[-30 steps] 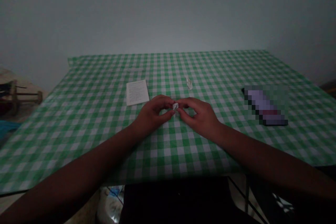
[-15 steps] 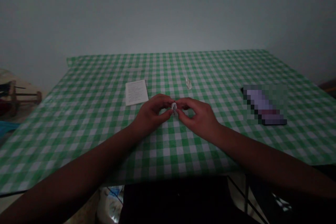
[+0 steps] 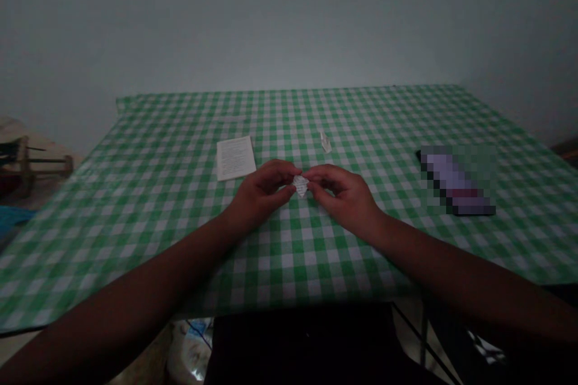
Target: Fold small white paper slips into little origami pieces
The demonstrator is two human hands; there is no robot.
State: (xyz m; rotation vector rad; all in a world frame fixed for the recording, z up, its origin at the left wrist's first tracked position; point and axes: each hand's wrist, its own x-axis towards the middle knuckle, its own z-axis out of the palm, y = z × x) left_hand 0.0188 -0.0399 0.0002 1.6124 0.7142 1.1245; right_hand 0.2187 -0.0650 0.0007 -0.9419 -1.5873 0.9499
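Observation:
A small folded piece of printed paper point(image 3: 301, 186) is held between my two hands, above the middle of the checked tablecloth. My left hand point(image 3: 266, 185) pinches its left edge between thumb and fingers. From the other side, my right hand point(image 3: 342, 189) grips the right edge in the same way. The paper's face shows lines of print and narrows to a point at the bottom. Fingertips cover its side edges.
A printed booklet or stack of pages point(image 3: 235, 158) lies beyond my left hand. Past the paper is a small torn or folded scrap point(image 3: 326, 142). A phone point(image 3: 456, 183), blurred out, rests at the right on the green checked tablecloth point(image 3: 289, 271). A pale wall point(image 3: 289, 24) stands behind.
The paper between my fingers has spread or turned, so a wider printed face shows. My hands have stayed nearly in place, the right thumb shifting slightly away from the left.

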